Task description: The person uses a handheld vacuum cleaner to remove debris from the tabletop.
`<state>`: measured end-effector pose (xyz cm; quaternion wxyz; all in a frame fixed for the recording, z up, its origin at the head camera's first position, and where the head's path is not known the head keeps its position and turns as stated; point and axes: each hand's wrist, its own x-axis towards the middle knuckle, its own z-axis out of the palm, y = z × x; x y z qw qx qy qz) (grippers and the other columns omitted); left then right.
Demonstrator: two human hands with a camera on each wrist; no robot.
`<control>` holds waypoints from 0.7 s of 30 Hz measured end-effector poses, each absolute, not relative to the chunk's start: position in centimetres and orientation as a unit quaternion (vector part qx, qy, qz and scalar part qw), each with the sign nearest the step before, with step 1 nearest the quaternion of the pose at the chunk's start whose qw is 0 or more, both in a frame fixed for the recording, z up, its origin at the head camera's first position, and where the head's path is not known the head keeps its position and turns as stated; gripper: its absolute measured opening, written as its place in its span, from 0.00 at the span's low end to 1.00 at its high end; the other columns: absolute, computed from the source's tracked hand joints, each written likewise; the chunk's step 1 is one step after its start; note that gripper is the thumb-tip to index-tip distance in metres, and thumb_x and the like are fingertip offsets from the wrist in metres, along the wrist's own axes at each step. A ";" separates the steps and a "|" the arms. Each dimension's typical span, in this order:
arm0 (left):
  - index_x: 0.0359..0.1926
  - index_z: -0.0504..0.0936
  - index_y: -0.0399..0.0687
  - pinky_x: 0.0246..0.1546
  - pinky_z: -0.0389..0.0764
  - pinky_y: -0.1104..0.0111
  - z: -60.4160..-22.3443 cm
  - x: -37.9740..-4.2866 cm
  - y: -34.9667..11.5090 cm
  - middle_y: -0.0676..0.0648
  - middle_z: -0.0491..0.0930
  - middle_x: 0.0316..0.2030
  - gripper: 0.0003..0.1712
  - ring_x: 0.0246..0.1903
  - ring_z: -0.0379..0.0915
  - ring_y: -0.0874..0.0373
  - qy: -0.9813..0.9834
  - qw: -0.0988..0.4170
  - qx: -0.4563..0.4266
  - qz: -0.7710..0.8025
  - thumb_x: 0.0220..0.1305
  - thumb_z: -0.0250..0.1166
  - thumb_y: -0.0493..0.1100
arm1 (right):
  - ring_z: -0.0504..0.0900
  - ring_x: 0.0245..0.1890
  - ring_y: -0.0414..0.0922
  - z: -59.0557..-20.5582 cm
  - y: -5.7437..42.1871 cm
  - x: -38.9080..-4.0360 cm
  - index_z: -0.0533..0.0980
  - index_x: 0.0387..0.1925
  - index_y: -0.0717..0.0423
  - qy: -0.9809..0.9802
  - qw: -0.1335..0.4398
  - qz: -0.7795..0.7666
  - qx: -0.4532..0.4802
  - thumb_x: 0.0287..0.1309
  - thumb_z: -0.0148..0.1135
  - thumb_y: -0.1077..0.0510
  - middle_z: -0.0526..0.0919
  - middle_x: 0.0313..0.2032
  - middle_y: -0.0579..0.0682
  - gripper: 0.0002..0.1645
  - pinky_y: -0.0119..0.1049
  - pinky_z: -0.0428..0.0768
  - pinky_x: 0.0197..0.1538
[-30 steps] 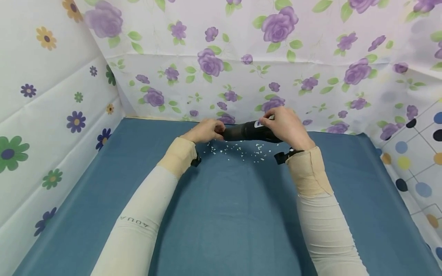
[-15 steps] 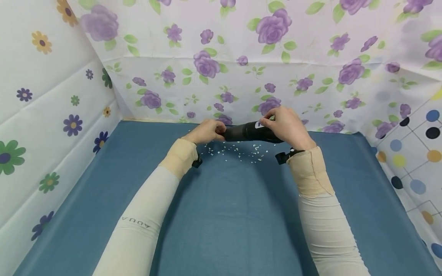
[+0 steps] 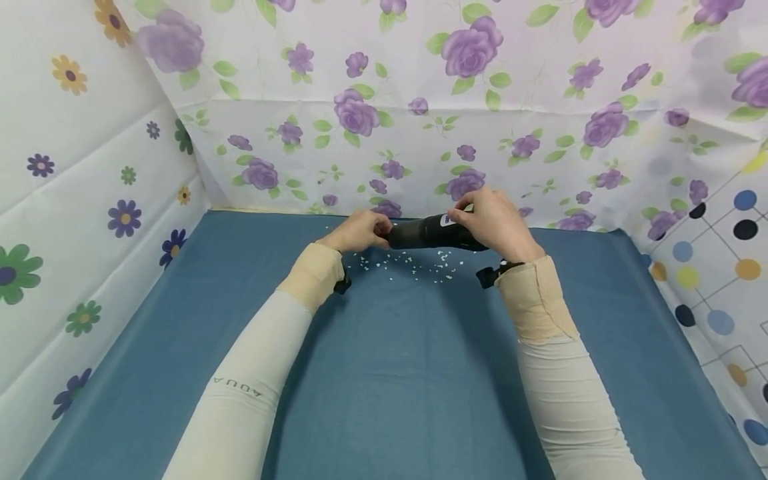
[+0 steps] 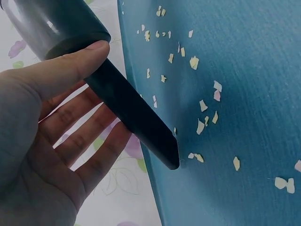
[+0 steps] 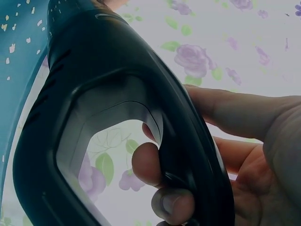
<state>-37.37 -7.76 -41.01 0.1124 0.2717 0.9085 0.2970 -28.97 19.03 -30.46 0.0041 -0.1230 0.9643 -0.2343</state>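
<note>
Reaching forward, sleeved arms (image 3: 240, 380) converge above the blue worktop (image 3: 384, 393), strewn with pale scraps (image 4: 201, 126). Near its far edge, the right hand (image 3: 495, 223) grips a black handheld vacuum (image 3: 441, 233) by its looped handle (image 5: 193, 141); the left hand (image 3: 357, 231) pinches its nozzle (image 4: 136, 114), before a floral backdrop (image 3: 384, 67).
</note>
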 end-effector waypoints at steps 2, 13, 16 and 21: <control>0.54 0.86 0.39 0.55 0.81 0.56 -41.1 -37.4 -7.7 0.41 0.85 0.50 0.18 0.49 0.80 0.48 0.909 0.114 0.269 0.297 0.65 0.75 0.38 | 0.83 0.39 0.55 -30.5 19.1 -29.0 0.85 0.53 0.62 0.965 0.008 -0.234 -0.120 0.76 0.61 0.52 0.86 0.50 0.62 0.18 0.50 0.79 0.40; 0.54 0.85 0.41 0.55 0.81 0.56 -41.0 -37.2 -7.7 0.42 0.85 0.50 0.18 0.49 0.81 0.49 0.910 0.112 0.263 0.301 0.65 0.76 0.39 | 0.82 0.34 0.54 -30.4 19.1 -28.8 0.85 0.53 0.61 0.965 0.004 -0.233 -0.119 0.76 0.61 0.52 0.86 0.47 0.62 0.18 0.48 0.78 0.37; 0.54 0.86 0.41 0.54 0.81 0.57 -41.0 -37.0 -7.8 0.42 0.85 0.50 0.18 0.49 0.81 0.50 0.909 0.114 0.265 0.301 0.65 0.76 0.40 | 0.82 0.37 0.54 -30.4 19.2 -28.8 0.85 0.53 0.61 0.964 0.006 -0.235 -0.124 0.76 0.61 0.52 0.86 0.49 0.62 0.18 0.49 0.78 0.39; 0.54 0.86 0.41 0.55 0.81 0.56 -40.8 -36.6 -7.7 0.42 0.85 0.50 0.19 0.49 0.81 0.49 0.908 0.114 0.269 0.299 0.64 0.76 0.40 | 0.82 0.41 0.55 -30.5 19.7 -28.7 0.85 0.52 0.61 0.962 0.013 -0.240 -0.128 0.76 0.61 0.52 0.85 0.51 0.62 0.17 0.50 0.78 0.41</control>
